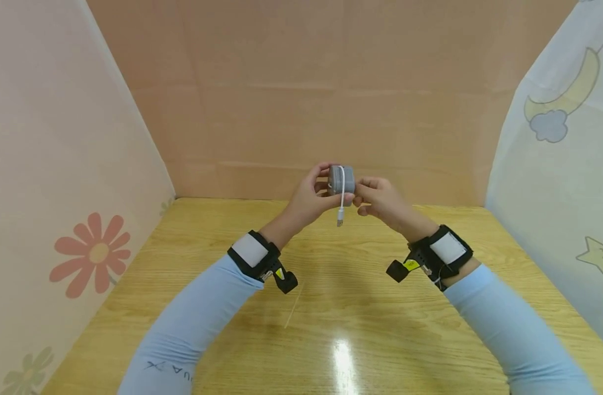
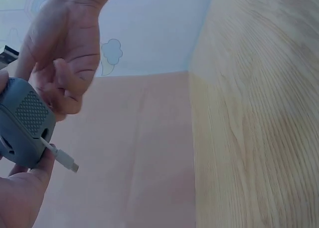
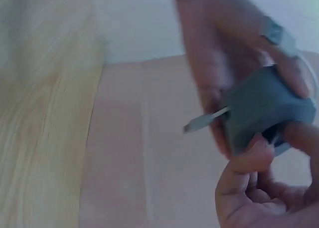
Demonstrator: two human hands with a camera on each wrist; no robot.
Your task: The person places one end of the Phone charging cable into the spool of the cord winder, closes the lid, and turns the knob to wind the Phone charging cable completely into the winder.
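A small grey cable reel point(image 1: 342, 180) is held in the air above the far half of the wooden table point(image 1: 331, 318). A short white cable point(image 1: 341, 204) hangs from it and ends in a metal plug point(image 1: 339, 222). My left hand point(image 1: 325, 189) grips the reel from the left, thumb and fingers curled round it. My right hand point(image 1: 362, 195) pinches its right side with curled fingers. The left wrist view shows the reel point(image 2: 25, 122) and plug point(image 2: 66, 160) between both hands. In the blurred right wrist view the reel point(image 3: 264, 108) sits above my right thumb point(image 3: 246, 165).
A thin pale strip point(image 1: 294, 304) lies on the table between my forearms. Panels close the table in: a flower-print one on the left point(image 1: 91, 255), a plain tan one behind point(image 1: 331, 109), a moon-and-star cloth on the right point(image 1: 563, 109).
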